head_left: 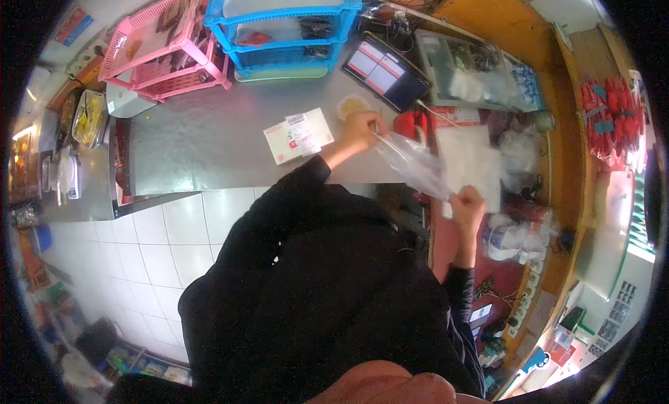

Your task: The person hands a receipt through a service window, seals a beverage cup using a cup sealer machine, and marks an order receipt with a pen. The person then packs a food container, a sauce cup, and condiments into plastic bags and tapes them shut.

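Head view: a clear plastic bag (412,161) stretches between the left hand (364,131) and right hand (468,203), each pinching an end. Light, limp and probably slippery, the thin film seems best held by its edges, without sharp tugs. Beside the left hand, a labelled white package (300,135) lies on the table (202,129).

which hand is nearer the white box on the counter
Left. The left hand is just right of the white box, gripping one end of a clear plastic bag; the right hand is farther right, at the bag's other end.
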A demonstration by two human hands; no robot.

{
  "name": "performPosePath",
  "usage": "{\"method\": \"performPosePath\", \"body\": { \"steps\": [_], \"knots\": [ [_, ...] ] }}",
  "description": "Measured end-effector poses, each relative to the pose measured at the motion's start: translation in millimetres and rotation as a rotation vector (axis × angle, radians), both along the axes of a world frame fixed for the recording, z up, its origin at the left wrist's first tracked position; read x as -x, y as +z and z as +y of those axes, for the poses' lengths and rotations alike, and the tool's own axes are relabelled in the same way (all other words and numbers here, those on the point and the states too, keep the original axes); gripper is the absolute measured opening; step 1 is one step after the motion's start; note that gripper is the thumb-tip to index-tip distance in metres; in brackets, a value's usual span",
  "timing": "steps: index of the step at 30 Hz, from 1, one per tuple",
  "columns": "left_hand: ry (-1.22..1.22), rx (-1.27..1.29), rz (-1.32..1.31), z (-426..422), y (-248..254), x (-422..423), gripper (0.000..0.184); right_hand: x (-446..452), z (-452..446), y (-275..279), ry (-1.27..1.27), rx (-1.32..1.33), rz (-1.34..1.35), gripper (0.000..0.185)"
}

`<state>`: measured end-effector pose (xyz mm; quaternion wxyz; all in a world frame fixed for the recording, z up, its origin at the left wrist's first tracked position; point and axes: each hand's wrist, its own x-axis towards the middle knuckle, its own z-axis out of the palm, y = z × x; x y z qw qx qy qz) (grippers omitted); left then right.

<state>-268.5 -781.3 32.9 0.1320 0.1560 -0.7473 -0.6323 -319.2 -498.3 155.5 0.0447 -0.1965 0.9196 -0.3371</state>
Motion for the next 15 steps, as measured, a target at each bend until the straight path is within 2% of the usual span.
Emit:
{"method": "performPosePath", "body": {
  "steps": [2, 5, 7, 8, 9, 12, 15],
  "knots": [
    [0.013, 0.161, -0.025, -1, 34, -10, 0.026, -5, 2, 3, -0.007, -0.082, 0.124, 0.013],
    [0.189, 0.111, 0.387, 34, 23, 14, 0.016, 4, -24, -8, -0.019, 0.174, 0.132, 0.015],
    [-0.049, -0.040, 0.359, 67, 23, 21, 0.015, 8, -27, -39, -0.063, 0.123, -0.172, 0.024],
    [-0.174, 0.101, 0.293, 83, 6, 31, 0.011, 9, -29, -56, -0.077, 0.095, -0.322, 0.029],
    [-0.147, 0.150, 0.316, 103, -1, 38, 0.010, 1, -36, -70, 0.024, 0.313, -0.239, 0.020],
    [-0.061, 0.493, 0.508, 94, -43, 78, 0.008, -41, -46, 7, -0.071, 0.651, -0.740, 0.012],
    [-0.286, 0.311, 0.379, 62, 22, 96, 0.012, -61, -38, 30, -0.077, 0.523, -0.651, 0.011]
  ]
}}
